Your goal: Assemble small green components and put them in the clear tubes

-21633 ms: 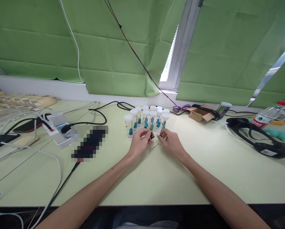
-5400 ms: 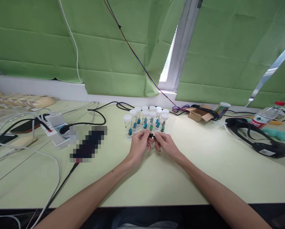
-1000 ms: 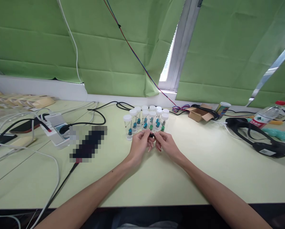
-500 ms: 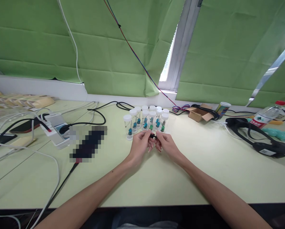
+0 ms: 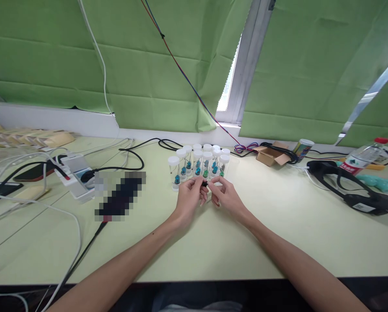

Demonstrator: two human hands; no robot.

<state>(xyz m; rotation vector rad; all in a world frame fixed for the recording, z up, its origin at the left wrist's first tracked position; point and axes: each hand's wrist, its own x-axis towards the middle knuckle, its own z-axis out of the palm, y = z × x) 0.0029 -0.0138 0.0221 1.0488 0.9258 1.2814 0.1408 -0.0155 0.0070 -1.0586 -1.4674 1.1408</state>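
Observation:
A small black object is pinched between the thumb and forefinger of my left hand; its exact kind is too small to make out. Right beside it, my right hand has its thumb and forefinger drawn together at the object's right end, and whatever they grip there is hidden. Just behind both hands stands a cluster of several clear tubes with white lids, the leftmost tube holding a blue piece. Other tubes contain blue or green pieces, such as a green piece near the middle.
On the left lie a white power strip, cables and a blurred dark device. To the right are an open cardboard box, a can, a black headset and a bottle with a red cap. Green blinds hang behind.
The black object has shifted slightly left with my left fingers. My right fingertips have moved a little apart from my left ones and changed their hold.

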